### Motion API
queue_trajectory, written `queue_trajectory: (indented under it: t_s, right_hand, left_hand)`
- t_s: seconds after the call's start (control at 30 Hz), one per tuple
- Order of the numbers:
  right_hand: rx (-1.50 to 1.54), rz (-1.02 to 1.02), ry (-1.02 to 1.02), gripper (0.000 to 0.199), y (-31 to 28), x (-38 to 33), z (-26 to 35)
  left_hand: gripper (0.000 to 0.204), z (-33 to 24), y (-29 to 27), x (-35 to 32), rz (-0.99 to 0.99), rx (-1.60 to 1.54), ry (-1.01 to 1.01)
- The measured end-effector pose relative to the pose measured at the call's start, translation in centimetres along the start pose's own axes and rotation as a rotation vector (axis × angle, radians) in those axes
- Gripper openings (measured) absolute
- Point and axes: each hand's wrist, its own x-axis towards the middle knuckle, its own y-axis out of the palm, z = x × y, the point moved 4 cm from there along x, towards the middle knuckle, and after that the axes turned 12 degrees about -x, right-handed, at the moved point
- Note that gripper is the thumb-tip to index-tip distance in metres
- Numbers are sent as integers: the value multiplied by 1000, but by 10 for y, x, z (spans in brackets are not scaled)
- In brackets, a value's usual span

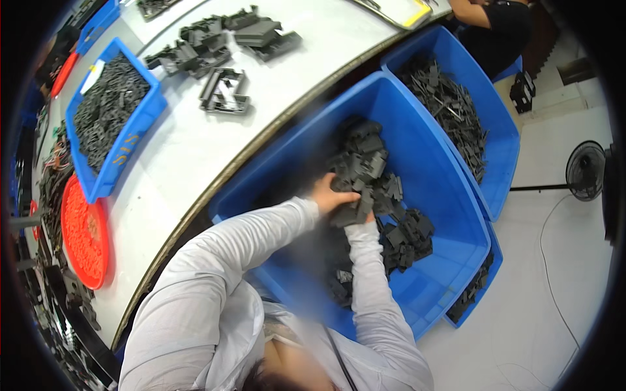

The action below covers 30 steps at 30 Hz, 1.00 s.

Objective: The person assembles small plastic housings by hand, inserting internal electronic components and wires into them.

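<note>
Both my arms, in pale grey sleeves, reach into a large blue bin (450,260) beside the table. My left hand (329,194) is closed around the near left side of a bunch of dark grey plastic housings (357,163), thumb across the front. Under the same bunch is my right hand (369,217), mostly hidden by the parts; only a little of it shows past the cuff. More dark grey plastic housings (407,238) lie heaped in the bin around and below my hands. A blurred dark patch hides part of the bin's left side.
On the white table (176,150) lie a pile of grey housings (208,39) and one separate housing (225,91). A blue tray (156,98) of small dark parts and a red tray (103,260) stand left. Another blue bin (502,163), a person (508,26) and a fan (585,171) are right.
</note>
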Motion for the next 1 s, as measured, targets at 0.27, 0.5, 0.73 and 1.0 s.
queue_trajectory:
  t_s: [0.27, 0.5, 0.73, 1.0]
  right_hand:
    - [1296, 41, 29, 44, -95, -20, 151]
    - [499, -91, -520, 38, -111, 95, 262]
    - [785, 247, -94, 43, -49, 200, 349]
    - [-152, -547, -342, 43, -56, 324, 318]
  left_hand:
    - [95, -108, -3, -101, -26, -185, 449]
    - [80, -234, -92, -173, -34, -505, 527]
    - [102, -239, -217, -131, -552, -356, 493]
    - [122, -250, -194, -140, -599, -124, 564]
